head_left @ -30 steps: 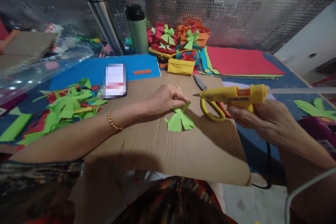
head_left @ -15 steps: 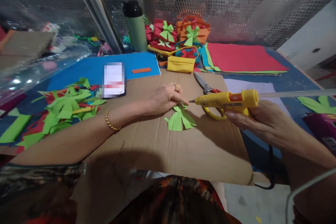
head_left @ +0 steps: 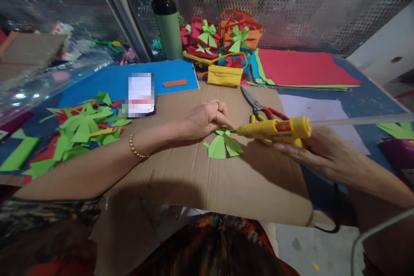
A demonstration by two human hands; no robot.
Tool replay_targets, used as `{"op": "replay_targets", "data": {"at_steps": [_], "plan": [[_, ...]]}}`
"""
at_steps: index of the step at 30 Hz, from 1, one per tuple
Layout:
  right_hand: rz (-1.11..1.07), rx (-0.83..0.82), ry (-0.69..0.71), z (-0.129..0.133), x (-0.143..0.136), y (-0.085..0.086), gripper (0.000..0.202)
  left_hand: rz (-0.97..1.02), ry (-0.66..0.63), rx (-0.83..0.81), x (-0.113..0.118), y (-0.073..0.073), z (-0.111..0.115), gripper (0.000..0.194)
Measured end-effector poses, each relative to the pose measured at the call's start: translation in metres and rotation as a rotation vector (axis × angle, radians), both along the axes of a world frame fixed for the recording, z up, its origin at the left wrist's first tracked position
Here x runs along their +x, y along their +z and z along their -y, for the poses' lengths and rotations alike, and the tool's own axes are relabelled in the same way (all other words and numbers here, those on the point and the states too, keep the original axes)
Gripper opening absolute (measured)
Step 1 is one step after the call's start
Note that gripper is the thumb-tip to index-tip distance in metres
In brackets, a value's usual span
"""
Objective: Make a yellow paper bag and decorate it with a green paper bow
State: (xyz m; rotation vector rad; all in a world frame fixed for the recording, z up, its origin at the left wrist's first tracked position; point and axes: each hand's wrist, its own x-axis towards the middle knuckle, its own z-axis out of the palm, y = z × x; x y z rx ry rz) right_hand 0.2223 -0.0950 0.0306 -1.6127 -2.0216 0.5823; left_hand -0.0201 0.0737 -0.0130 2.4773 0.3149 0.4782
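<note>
On the cardboard sheet lies a green paper bow, its cut tails fanned toward me. My left hand is closed at its top, fingers pressing down on the paper. A yellow glue gun is gripped in my right hand, a clear glue stick sticking out of its back. The gun's nozzle points left and meets the top of the bow beside my left fingertips. Behind the gun lie scissors with red and yellow handles, partly covered by it.
Green and red paper pieces are heaped at left, near a phone. Small paper bags stand at the back by a green bottle and a steel flask. Coloured sheets are stacked back right.
My right hand has brought the glue gun slightly left and down, so its nozzle now reaches the bow's top. My left hand stays on the bow. The view has shifted a little.
</note>
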Motion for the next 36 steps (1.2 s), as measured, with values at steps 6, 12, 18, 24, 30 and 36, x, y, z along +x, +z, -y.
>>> {"op": "replay_targets", "data": {"at_steps": [6,12,18,24,30,36], "plan": [[-0.013,-0.021,0.035,-0.004,-0.007,-0.001,0.054,-0.004,-0.006,0.015,0.0,0.0,0.0,0.037],[-0.004,-0.102,0.026,-0.005,-0.011,0.0,0.053,-0.027,0.002,0.004,0.001,0.001,0.001,0.039],[-0.043,-0.068,0.009,-0.006,-0.014,0.0,0.049,-0.025,-0.004,0.023,0.001,0.0,0.001,0.039],[-0.011,-0.052,0.032,-0.008,-0.017,0.0,0.046,-0.012,-0.011,0.026,0.001,-0.001,0.001,0.038],[0.015,-0.078,0.027,-0.009,-0.018,-0.002,0.045,-0.026,-0.012,0.028,0.001,0.0,0.001,0.038],[0.018,-0.084,0.018,-0.008,-0.018,-0.001,0.052,-0.024,-0.018,0.039,0.0,0.0,0.001,0.04]]}}
